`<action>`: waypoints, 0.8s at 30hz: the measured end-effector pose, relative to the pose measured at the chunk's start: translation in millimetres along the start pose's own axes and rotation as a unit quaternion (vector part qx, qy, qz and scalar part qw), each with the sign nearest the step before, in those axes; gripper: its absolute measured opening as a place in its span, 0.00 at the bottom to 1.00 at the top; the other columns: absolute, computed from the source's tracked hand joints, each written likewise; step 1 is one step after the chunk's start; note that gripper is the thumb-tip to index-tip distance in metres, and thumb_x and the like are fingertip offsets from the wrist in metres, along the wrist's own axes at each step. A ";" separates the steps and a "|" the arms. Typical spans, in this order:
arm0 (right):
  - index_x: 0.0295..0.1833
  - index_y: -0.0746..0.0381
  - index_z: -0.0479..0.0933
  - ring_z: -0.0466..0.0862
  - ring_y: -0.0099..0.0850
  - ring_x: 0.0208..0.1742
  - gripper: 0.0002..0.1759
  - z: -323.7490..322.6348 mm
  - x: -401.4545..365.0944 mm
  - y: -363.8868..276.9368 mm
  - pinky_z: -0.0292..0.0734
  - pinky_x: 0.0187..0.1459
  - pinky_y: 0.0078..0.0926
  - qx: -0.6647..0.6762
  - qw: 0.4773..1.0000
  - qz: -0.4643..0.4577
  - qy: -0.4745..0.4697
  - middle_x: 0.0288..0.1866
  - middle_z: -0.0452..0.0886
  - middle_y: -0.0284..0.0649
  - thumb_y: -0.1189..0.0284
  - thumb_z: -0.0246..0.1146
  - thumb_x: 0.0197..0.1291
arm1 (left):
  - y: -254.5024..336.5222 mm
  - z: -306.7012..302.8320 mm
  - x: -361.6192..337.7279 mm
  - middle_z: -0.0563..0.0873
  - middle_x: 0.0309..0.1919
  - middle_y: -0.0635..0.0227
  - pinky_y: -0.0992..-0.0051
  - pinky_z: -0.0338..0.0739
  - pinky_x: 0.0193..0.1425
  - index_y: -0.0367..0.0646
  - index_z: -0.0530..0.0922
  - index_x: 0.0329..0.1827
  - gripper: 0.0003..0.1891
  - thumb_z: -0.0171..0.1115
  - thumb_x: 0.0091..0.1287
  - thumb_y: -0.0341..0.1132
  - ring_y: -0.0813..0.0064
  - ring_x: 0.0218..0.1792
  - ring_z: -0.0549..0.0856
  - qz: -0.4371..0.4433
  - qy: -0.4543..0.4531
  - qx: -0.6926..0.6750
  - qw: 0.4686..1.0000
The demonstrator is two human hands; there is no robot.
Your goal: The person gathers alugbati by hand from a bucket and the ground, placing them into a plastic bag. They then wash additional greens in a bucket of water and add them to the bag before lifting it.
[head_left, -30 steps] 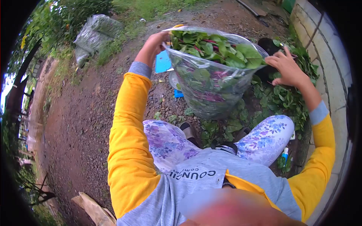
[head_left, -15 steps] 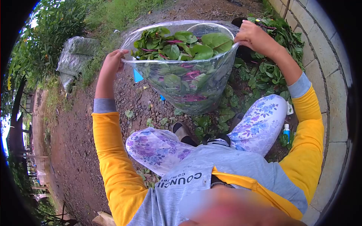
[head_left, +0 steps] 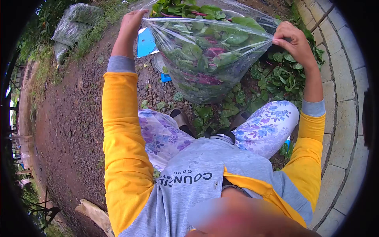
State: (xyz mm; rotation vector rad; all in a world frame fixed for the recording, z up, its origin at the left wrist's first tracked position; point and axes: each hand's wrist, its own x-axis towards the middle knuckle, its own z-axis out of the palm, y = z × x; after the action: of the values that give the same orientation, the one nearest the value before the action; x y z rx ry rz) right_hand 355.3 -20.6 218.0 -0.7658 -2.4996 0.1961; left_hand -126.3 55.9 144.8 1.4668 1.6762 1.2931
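A large clear plastic bag point(head_left: 213, 27) bulges with green leaves on purple-red stems point(head_left: 205, 59). Its mouth is stretched wide between my hands, and its bottom rests low between my feet. My left hand point(head_left: 133, 21) pinches the rim on the left side. On the right, my right hand point(head_left: 292, 41) grips the opposite edge between thumb and fingers. Leaves rise above the near rim at the top of the view. The far part of the bag's mouth runs out of sight.
More loose leafy greens point(head_left: 284, 75) lie on the ground at right, beside a stone-block pavement point(head_left: 343, 102). A blue flat item point(head_left: 146, 42) and a round dial point(head_left: 161, 62) show left of the bag. Filled plastic sacks point(head_left: 79, 23) lie on grass; brown paper point(head_left: 94, 215) lies lower left.
Both hands have moved up and slightly right in view, pulling the bag's rim taut and higher. More of the blue item and the round dial now shows beside the bag.
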 end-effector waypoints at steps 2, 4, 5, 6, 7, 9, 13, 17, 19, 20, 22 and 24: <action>0.34 0.63 0.77 0.74 0.29 0.47 0.08 19.3 -5.5 25.3 0.67 0.52 0.27 0.008 0.998 0.004 0.068 0.41 0.76 0.37 0.72 0.68 0.52 | -2.4 20.3 -4.2 0.75 0.20 0.74 0.82 0.66 0.27 0.43 0.82 0.49 0.16 0.58 0.65 0.42 0.80 0.20 0.75 0.091 0.074 -0.066 0.991; 0.42 0.59 0.76 0.69 0.31 0.61 0.12 76.1 -14.1 37.7 0.62 0.63 0.30 0.250 0.935 0.044 0.249 0.59 0.69 0.39 0.70 0.70 0.53 | -24.2 37.3 9.0 0.77 0.22 0.71 0.77 0.72 0.33 0.40 0.82 0.38 0.12 0.54 0.67 0.37 0.75 0.25 0.79 0.142 0.080 -0.202 0.966; 0.46 0.56 0.74 0.62 0.33 0.69 0.16 104.7 -15.2 38.3 0.56 0.68 0.33 0.386 0.882 0.068 0.263 0.70 0.58 0.41 0.69 0.70 0.54 | -38.5 43.4 19.1 0.78 0.56 0.60 0.68 0.68 0.61 0.37 0.71 0.61 0.24 0.52 0.69 0.44 0.64 0.56 0.76 0.086 0.051 -0.258 0.961; 0.47 0.56 0.74 0.62 0.33 0.70 0.16 131.0 -10.4 29.0 0.56 0.68 0.33 0.422 0.847 0.110 0.303 0.72 0.57 0.41 0.69 0.70 0.54 | -29.0 48.2 7.8 0.79 0.53 0.62 0.70 0.69 0.58 0.38 0.74 0.57 0.19 0.47 0.72 0.41 0.68 0.54 0.76 0.165 0.108 -0.131 0.972; 0.46 0.57 0.75 0.63 0.32 0.69 0.15 151.9 -7.6 33.1 0.57 0.68 0.32 0.470 0.808 0.137 0.327 0.72 0.58 0.41 0.69 0.70 0.55 | -33.5 58.7 11.9 0.80 0.49 0.63 0.71 0.69 0.57 0.39 0.75 0.55 0.18 0.47 0.72 0.41 0.70 0.51 0.76 0.157 0.141 -0.191 0.959; 0.41 0.59 0.78 0.69 0.28 0.63 0.10 166.1 7.8 34.7 0.60 0.65 0.29 0.551 0.732 0.147 0.373 0.66 0.67 0.39 0.68 0.69 0.57 | -46.9 61.3 28.9 0.79 0.39 0.68 0.72 0.71 0.50 0.40 0.76 0.46 0.14 0.45 0.72 0.40 0.75 0.41 0.76 0.133 0.142 -0.275 0.942; 0.37 0.62 0.78 0.73 0.22 0.52 0.08 144.9 19.8 36.2 0.65 0.58 0.25 0.551 0.692 0.127 0.448 0.54 0.74 0.35 0.68 0.66 0.60 | -12.8 47.8 8.1 0.77 0.31 0.71 0.76 0.70 0.42 0.41 0.76 0.34 0.14 0.45 0.71 0.38 0.78 0.35 0.74 0.173 0.086 -0.259 0.946; 0.34 0.64 0.76 0.76 0.25 0.39 0.13 99.7 39.7 -0.7 0.70 0.49 0.26 0.293 0.787 0.054 0.541 0.34 0.76 0.34 0.64 0.62 0.64 | -14.3 60.8 14.5 0.78 0.34 0.71 0.79 0.68 0.44 0.40 0.76 0.32 0.12 0.47 0.70 0.35 0.78 0.37 0.74 0.231 0.132 -0.317 0.911; 0.29 0.62 0.71 0.73 0.26 0.33 0.19 96.1 38.7 -11.4 0.69 0.45 0.25 0.328 0.770 0.082 0.541 0.27 0.72 0.34 0.59 0.58 0.66 | -13.3 59.0 12.7 0.77 0.34 0.71 0.78 0.68 0.44 0.40 0.76 0.33 0.11 0.47 0.70 0.34 0.79 0.37 0.74 0.210 0.104 -0.323 0.917; 0.26 0.60 0.68 0.70 0.26 0.31 0.21 96.8 39.9 -16.8 0.68 0.42 0.25 0.355 0.752 0.105 0.545 0.24 0.69 0.34 0.57 0.55 0.67 | -1.5 55.5 4.5 0.77 0.34 0.71 0.78 0.68 0.44 0.40 0.76 0.33 0.11 0.47 0.69 0.34 0.79 0.38 0.74 0.201 0.090 -0.327 0.919; 0.22 0.58 0.61 0.65 0.26 0.27 0.25 95.7 44.2 -17.0 0.64 0.37 0.25 0.413 0.725 0.125 0.537 0.19 0.62 0.33 0.54 0.50 0.69 | 18.4 61.4 -5.8 0.74 0.30 0.74 0.78 0.66 0.40 0.41 0.74 0.31 0.11 0.47 0.70 0.34 0.80 0.33 0.71 0.158 0.089 -0.419 0.890; 0.21 0.55 0.53 0.58 0.27 0.24 0.26 85.9 50.3 -11.5 0.59 0.32 0.28 0.469 0.709 0.118 0.513 0.18 0.54 0.32 0.53 0.45 0.70 | 28.2 58.9 -10.0 0.72 0.28 0.75 0.78 0.65 0.38 0.41 0.73 0.29 0.11 0.46 0.70 0.34 0.80 0.31 0.69 0.142 0.025 -0.438 0.887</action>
State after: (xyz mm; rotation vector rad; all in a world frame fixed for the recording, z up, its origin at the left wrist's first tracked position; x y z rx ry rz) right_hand 269.9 -1.1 169.3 -0.4879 -0.9813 0.7985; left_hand -60.5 62.1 146.3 1.1109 0.6883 1.9078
